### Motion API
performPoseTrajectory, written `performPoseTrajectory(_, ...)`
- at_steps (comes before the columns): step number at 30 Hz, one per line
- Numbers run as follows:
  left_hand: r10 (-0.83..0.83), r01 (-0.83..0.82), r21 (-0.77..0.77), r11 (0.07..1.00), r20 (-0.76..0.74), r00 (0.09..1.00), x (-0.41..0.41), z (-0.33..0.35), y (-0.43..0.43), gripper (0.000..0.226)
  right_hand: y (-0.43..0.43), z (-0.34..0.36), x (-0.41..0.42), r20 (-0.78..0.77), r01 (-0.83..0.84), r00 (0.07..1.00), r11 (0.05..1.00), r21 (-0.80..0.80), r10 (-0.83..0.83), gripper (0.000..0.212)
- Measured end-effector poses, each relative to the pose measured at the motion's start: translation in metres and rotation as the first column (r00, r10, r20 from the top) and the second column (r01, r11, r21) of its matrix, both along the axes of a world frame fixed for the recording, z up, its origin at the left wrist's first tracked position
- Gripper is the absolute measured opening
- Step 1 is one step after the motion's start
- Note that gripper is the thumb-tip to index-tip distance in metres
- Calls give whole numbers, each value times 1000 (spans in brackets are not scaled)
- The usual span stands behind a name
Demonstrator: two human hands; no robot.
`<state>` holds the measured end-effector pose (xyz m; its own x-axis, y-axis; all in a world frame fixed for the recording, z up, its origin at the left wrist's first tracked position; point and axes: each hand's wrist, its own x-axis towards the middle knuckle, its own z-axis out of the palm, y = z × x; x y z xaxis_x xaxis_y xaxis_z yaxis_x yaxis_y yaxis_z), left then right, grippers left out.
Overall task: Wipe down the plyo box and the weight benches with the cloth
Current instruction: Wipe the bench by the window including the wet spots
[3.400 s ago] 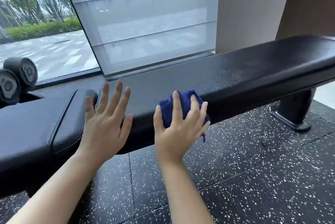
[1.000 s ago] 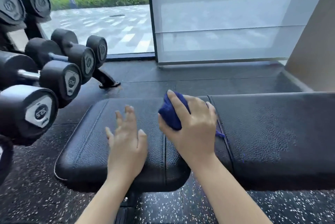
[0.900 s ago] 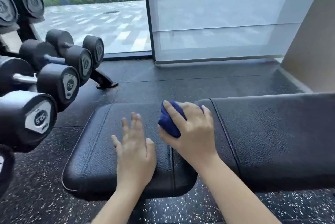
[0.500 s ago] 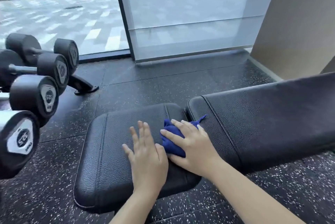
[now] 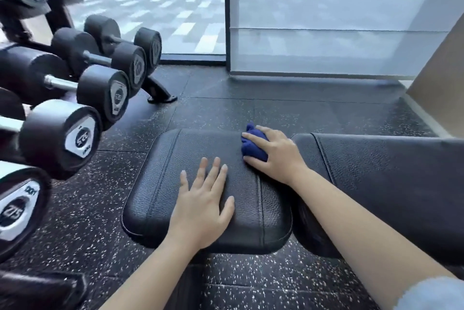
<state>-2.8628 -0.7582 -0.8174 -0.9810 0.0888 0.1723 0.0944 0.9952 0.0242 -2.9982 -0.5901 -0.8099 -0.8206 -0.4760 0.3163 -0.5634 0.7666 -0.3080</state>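
A black weight bench fills the middle of the head view: its seat pad (image 5: 160, 184) lies in front of me and its long back pad (image 5: 389, 174) runs off to the right. My right hand (image 5: 276, 154) grips a bunched dark blue cloth (image 5: 252, 145) and presses it on the seat pad's far right part, near the gap between the pads. Lying flat on the seat pad's near half is my left hand (image 5: 203, 201), fingers straight and spread. No plyo box is in view.
A rack of black dumbbells (image 5: 65, 119) stands close on the left, its foot (image 5: 160, 95) on the speckled rubber floor (image 5: 251, 106). A window with a lowered blind (image 5: 339, 21) is beyond the bench, and a beige wall (image 5: 442, 78) rises at the right.
My right hand has slid the cloth from the back pad leftward across the gap onto the seat pad, then toward its far edge. My left hand moved onto the seat pad and stays flat.
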Motion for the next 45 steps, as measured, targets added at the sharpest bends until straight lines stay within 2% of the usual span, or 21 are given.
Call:
performPoseTrajectory(4, 32, -32, -14, 999, 10, 999, -1, 0, 3, 59, 25, -10, 57, -86, -186, 980, 982, -41, 182, 56)
performPoseTrajectory(7, 28, -28, 2, 1000, 37, 999, 1, 0, 6, 58, 33, -18, 92, -151, -228, 964, 973, -35, 221, 55)
performPoseTrajectory(9, 29, -30, 5, 1000, 48, 998, 0, 2, 6, 58, 32, -16, 87, -187, -263, 949, 964, -26, 254, 55)
performPoseTrajectory(12, 33, -33, 7, 999, 35, 999, -1, 3, 5, 59, 17, -12, 41, -162, -195, 969, 981, -21, 189, 58)
performPoseTrajectory(15, 45, -45, 33, 998, 4, 999, -2, 0, 2, 59, -2, -1, -17, -26, -15, 1000, 1000, 17, 15, 60)
performPoseTrajectory(17, 57, -56, 36, 998, -21, 998, -3, -2, 2, 60, -8, 0, -38, 52, 26, 998, 997, 75, -30, 58)
performPoseTrajectory(19, 73, -71, 62, 996, -27, 997, -3, -2, 2, 61, -5, 0, -33, 52, -13, 999, 999, 43, 10, 56)
performPoseTrajectory(23, 97, -97, 104, 990, 4, 995, -2, -3, 3, 67, 20, -6, 31, -69, -170, 984, 983, -67, 165, 55)
performPoseTrajectory(27, 107, -108, 120, 987, 17, 994, 0, -3, 4, 68, 33, -14, 89, -169, -244, 958, 969, -45, 233, 51)
performPoseTrajectory(30, 106, -111, 129, 985, 41, 994, 1, -2, 5, 74, 29, -13, 81, -171, -267, 952, 962, -57, 254, 52)
performPoseTrajectory(33, 116, -124, 119, 985, 69, 991, 0, 2, 5, 81, 12, -6, 29, -96, -144, 985, 989, -19, 141, 58)
performPoseTrajectory(35, 130, -139, 111, 984, 86, 988, -1, 2, 5, 85, -3, 2, -6, 5, -5, 1000, 997, 76, 4, 59)
performPoseTrajectory(37, 135, -145, 113, 983, 92, 987, 0, 3, 5, 87, -13, 2, -23, 23, 46, 998, 985, 164, -51, 58)
performPoseTrajectory(39, 138, -147, 133, 980, 80, 987, 0, 4, 3, 88, -13, 6, -17, 6, 13, 1000, 990, 140, -14, 55)
performPoseTrajectory(42, 115, -129, 152, 980, 100, 988, 0, 5, 1, 80, -1, 1, 28, -109, -125, 986, 992, 33, 127, 54)
performPoseTrajectory(45, 53, -77, 151, 985, 161, 986, 0, 6, -4, 73, 5, -6, 85, -177, -228, 955, 970, 81, 239, 52)
